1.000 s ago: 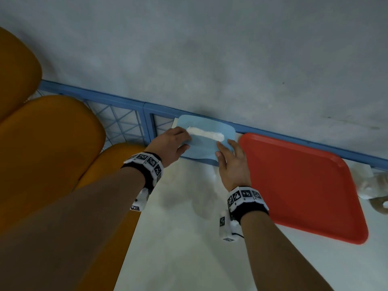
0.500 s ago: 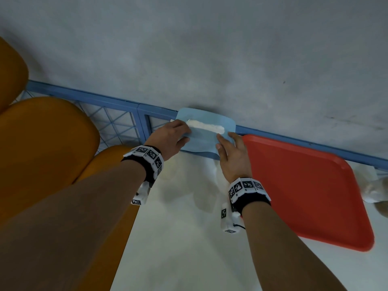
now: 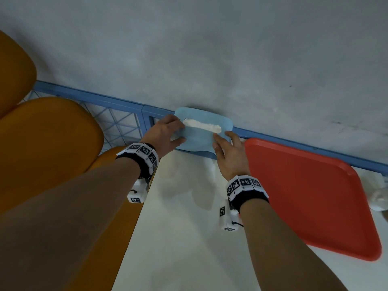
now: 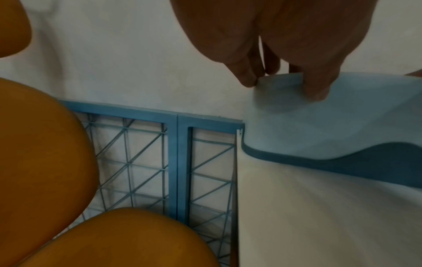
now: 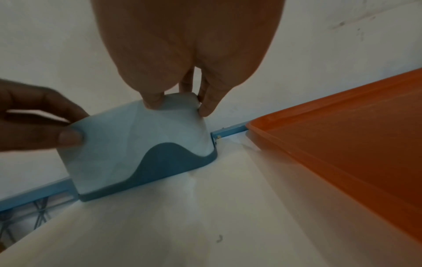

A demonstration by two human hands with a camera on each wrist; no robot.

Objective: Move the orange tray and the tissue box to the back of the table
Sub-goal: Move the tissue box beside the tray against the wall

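A light blue tissue box with a darker blue base stands at the back edge of the white table, against the wall. White tissue shows in its top slot. My left hand grips its left end, thumb in front and fingers behind, as the left wrist view shows. My right hand pinches the right end. The box touches the table. The orange tray lies flat just right of the box along the back rail; neither hand touches it.
A blue rail with wire lattice runs along the wall behind the table. Orange chair backs crowd the table's left side. A crumpled white object lies past the tray at the right edge.
Both hands have kept hold of the tissue box and eased it a little further back toward the wall. The tray has stayed where it was.
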